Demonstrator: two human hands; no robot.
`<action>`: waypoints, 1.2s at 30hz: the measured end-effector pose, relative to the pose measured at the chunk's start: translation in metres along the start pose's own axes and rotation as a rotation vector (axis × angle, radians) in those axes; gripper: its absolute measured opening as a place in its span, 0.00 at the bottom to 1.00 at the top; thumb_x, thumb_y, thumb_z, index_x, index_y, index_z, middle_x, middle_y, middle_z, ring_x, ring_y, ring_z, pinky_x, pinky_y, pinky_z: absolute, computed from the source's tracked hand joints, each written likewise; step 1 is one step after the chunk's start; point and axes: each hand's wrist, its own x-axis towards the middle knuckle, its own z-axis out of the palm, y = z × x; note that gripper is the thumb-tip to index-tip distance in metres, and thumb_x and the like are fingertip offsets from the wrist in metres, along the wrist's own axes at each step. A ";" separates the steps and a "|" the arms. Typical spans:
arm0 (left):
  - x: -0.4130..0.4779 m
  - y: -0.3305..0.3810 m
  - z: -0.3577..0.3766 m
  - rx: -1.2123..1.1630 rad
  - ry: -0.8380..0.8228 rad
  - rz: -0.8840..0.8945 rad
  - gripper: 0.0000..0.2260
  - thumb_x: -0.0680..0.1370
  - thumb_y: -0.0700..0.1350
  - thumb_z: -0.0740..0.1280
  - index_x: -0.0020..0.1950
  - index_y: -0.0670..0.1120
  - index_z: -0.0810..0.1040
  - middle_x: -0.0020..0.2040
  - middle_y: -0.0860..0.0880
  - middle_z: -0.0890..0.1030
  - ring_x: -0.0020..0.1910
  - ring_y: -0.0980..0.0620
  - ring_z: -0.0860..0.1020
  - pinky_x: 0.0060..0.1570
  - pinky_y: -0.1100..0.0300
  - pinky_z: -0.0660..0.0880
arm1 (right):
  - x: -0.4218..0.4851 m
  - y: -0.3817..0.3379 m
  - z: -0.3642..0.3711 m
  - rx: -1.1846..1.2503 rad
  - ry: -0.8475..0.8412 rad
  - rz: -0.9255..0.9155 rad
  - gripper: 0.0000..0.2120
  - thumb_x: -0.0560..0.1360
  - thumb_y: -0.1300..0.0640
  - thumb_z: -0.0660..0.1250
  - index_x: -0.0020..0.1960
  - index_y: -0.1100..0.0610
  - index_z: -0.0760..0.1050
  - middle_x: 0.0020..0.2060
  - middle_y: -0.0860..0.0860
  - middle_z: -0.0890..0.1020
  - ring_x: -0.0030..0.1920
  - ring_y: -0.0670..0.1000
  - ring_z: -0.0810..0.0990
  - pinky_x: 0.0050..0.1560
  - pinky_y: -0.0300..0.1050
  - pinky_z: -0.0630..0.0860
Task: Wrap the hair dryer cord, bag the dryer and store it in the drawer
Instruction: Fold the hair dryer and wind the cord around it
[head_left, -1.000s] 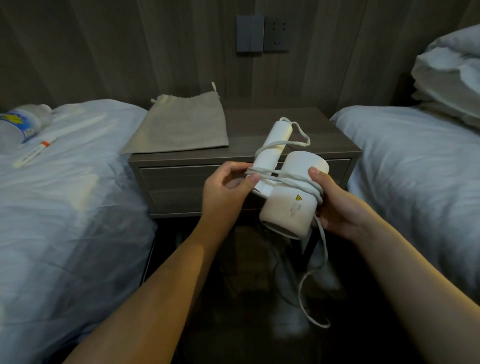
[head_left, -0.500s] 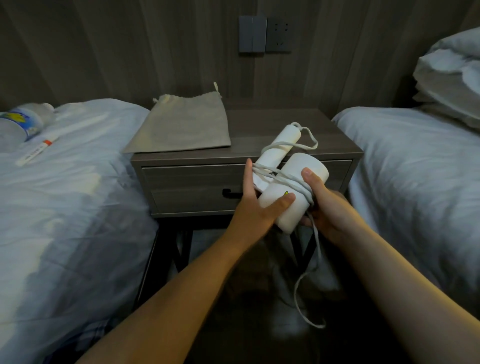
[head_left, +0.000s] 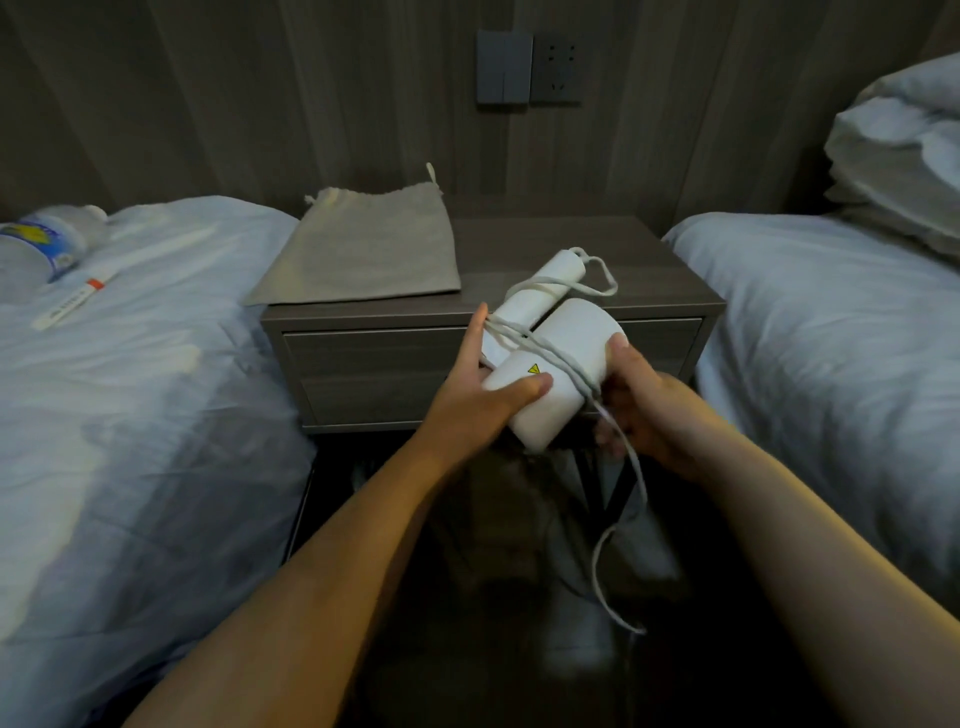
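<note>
Your left hand (head_left: 478, 395) clasps the hair dryer (head_left: 563, 332), handle pointing away; your right hand (head_left: 639, 410) grips its other side, directly above the dangling cord (head_left: 639, 475).

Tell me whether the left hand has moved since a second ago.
Yes. The left hand has shifted right across the drawer front, from beside the handle onto the barrel of the hair dryer.

White cord-wrapped hair dryer (head_left: 558, 364), tilted
</note>
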 end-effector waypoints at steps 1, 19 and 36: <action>0.000 0.001 -0.003 0.020 -0.003 0.011 0.45 0.65 0.52 0.73 0.74 0.63 0.48 0.71 0.54 0.66 0.66 0.53 0.71 0.67 0.49 0.69 | -0.001 -0.003 -0.004 -0.057 -0.003 -0.020 0.34 0.72 0.32 0.55 0.46 0.63 0.79 0.38 0.65 0.81 0.28 0.56 0.73 0.29 0.45 0.68; -0.009 0.005 0.004 0.248 0.062 0.123 0.58 0.65 0.45 0.78 0.69 0.66 0.31 0.72 0.49 0.67 0.64 0.55 0.71 0.64 0.55 0.68 | -0.010 -0.012 -0.003 -0.584 -0.050 -0.007 0.17 0.75 0.60 0.59 0.29 0.62 0.75 0.18 0.52 0.77 0.16 0.47 0.70 0.24 0.36 0.69; 0.002 -0.004 -0.003 0.149 0.010 0.002 0.48 0.62 0.40 0.79 0.73 0.57 0.55 0.54 0.58 0.71 0.52 0.58 0.73 0.44 0.63 0.78 | -0.009 0.004 0.009 -0.358 0.064 -0.040 0.23 0.77 0.46 0.61 0.31 0.61 0.76 0.14 0.47 0.72 0.15 0.43 0.66 0.22 0.36 0.64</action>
